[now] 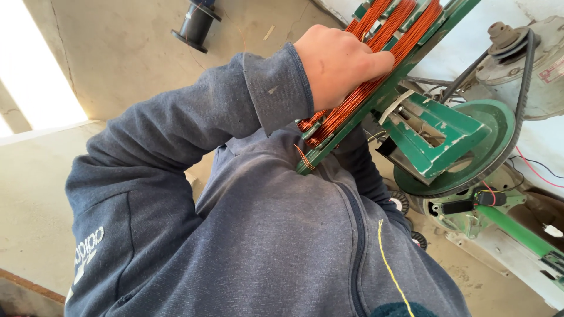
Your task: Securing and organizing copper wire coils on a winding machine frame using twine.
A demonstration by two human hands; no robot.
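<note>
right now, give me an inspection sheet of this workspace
surface: bare concrete floor, cracked
job's things: copper wire coils wound on a green winding frame
clutter: black spool lying on the floor
hands: left hand grips the coils; right hand hidden behind the frame
cables: black drive belt round a green pulley; red and black leads
surroundings: grey motor at right; bright daylight at left

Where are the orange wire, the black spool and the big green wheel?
Orange wire (346, 108): head view, on the wound strands below the left hand (338, 61).
Black spool (195, 24): head view, on its barrel.
Green wheel (499, 126): head view, on its flat face.
</note>
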